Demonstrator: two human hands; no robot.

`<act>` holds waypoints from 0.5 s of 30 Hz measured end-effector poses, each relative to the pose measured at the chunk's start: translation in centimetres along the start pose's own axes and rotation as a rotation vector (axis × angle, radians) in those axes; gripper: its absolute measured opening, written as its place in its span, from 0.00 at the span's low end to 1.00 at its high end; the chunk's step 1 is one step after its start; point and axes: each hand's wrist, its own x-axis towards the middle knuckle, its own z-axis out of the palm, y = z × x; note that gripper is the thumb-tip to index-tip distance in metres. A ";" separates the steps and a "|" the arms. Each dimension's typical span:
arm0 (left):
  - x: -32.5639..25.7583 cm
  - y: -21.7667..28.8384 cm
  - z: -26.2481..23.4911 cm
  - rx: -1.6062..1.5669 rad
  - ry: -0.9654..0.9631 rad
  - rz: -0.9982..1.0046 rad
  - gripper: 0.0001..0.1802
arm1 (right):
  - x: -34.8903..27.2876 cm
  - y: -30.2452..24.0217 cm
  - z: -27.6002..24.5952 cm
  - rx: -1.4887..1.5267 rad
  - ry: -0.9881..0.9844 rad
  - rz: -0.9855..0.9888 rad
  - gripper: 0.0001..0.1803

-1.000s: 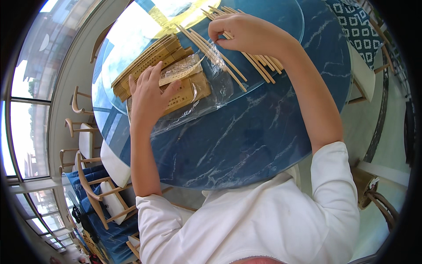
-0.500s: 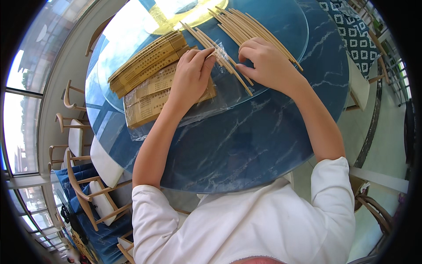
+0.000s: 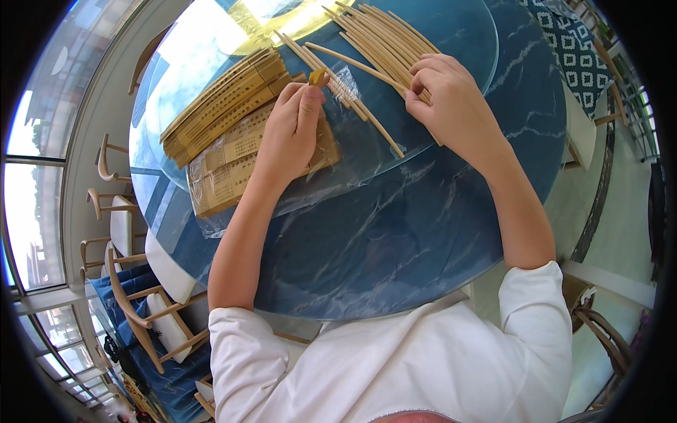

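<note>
Nearest you, your white shirt (image 3: 409, 352) sits against the table edge, its sleeves ending around your elbows. Both your forearms extend forward over the blue marbled table (image 3: 381, 240) and slant inward, the left toward the right and the right toward the left, so your hands sit apart with the fingers facing one another. Your left hand (image 3: 288, 134) is above the clear plastic bag (image 3: 211, 224) and the packed paper sleeves (image 3: 226, 176), back of the hand upward, thumb laid against the curled index finger; that narrow grip holds a yellow-brown paper piece (image 3: 319, 77), its end showing past the fingertips and the rest hidden by your hand. Your right hand (image 3: 451, 99) is bent at the wrist, knuckles up, thumb and fingertips drawn close around the near end of a single chopstick (image 3: 352, 63), which points away and leftward. Between your hands, a few loose chopsticks (image 3: 367, 114) lie slanted beside the plastic. Further out, the fanned sleeve stack (image 3: 226, 99) lies to the left and the chopstick bundle (image 3: 384, 39) to the right, both on the glass turntable (image 3: 465, 35); beyond them is a yellow ring (image 3: 307, 27).
</note>
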 end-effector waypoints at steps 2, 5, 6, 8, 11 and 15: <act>0.0 -0.2 -0.1 -0.042 -0.008 -0.015 0.30 | 0.2 0.4 -1.7 0.097 -0.065 0.124 0.09; 0.1 -0.4 0.0 -0.119 -0.013 -0.048 0.30 | 0.1 0.6 -2.8 0.183 -0.156 0.301 0.10; 0.1 -0.5 0.0 -0.126 -0.006 -0.043 0.29 | 0.0 0.9 -2.9 0.195 -0.114 0.292 0.10; 0.2 -0.7 0.1 -0.140 0.009 -0.034 0.28 | 0.0 1.7 -3.0 0.220 -0.032 0.273 0.10; 0.4 -0.6 0.0 -0.117 -0.011 0.001 0.26 | -0.1 3.6 -1.9 0.073 0.055 0.129 0.10; 0.1 -0.2 -0.1 -0.087 -0.010 -0.015 0.25 | 0.3 4.3 -0.4 -0.182 0.025 -0.006 0.10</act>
